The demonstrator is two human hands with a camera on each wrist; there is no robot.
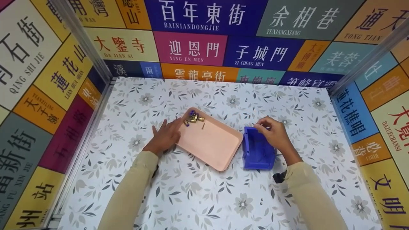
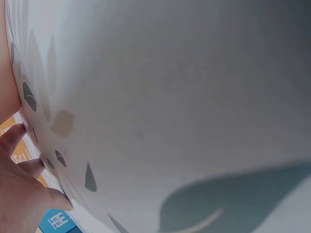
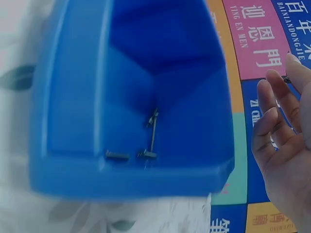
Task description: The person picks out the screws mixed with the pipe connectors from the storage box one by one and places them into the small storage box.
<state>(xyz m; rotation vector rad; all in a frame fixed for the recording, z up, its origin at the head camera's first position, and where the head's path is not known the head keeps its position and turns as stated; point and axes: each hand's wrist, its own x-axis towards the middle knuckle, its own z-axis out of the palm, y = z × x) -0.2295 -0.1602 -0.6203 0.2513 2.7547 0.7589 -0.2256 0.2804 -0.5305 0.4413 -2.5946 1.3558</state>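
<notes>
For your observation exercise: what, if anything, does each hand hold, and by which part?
The right hand pinches a small dark part, apparently a screw, between fingertips above the blue bin; which end cannot be told. The left hand holds nothing; it rests against the pink tray.

Blue bin (image 1: 257,152) (screws inside) beside pink tray (image 1: 212,143).

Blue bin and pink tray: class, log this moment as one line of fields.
left hand: touches pink tray | right hand: pinches small dark part over blue bin | bin: dark screws inside | tray: brass fittings
</notes>
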